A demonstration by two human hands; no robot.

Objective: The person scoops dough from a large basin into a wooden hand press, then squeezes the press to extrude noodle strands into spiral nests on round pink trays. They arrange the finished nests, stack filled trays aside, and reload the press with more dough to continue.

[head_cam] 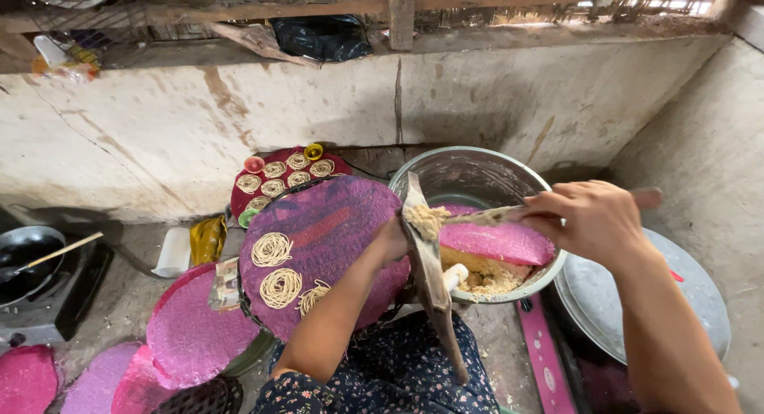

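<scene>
Right hand is clenched around the handle of a flat, dough-smeared spatula, whose tip presses a lump of pale, crumbly dough against a long, weathered wooden press. Left hand reaches behind that press at its upper part; its fingers are hidden, so whether it grips the wood cannot be told. The press stands tilted between the person's knees, over a dark floral-print skirt.

Just behind it sits a large round metal basin holding more crumbly dough and a pink woven mat. Left of the press, a round purple woven tray carries three coils of thin pale noodle strands near its lower left edge. Farther back, a dark red tray bears several more coils. Pink round mats lie stacked on the floor to the left, and a flat metal lid rests to the right.
</scene>
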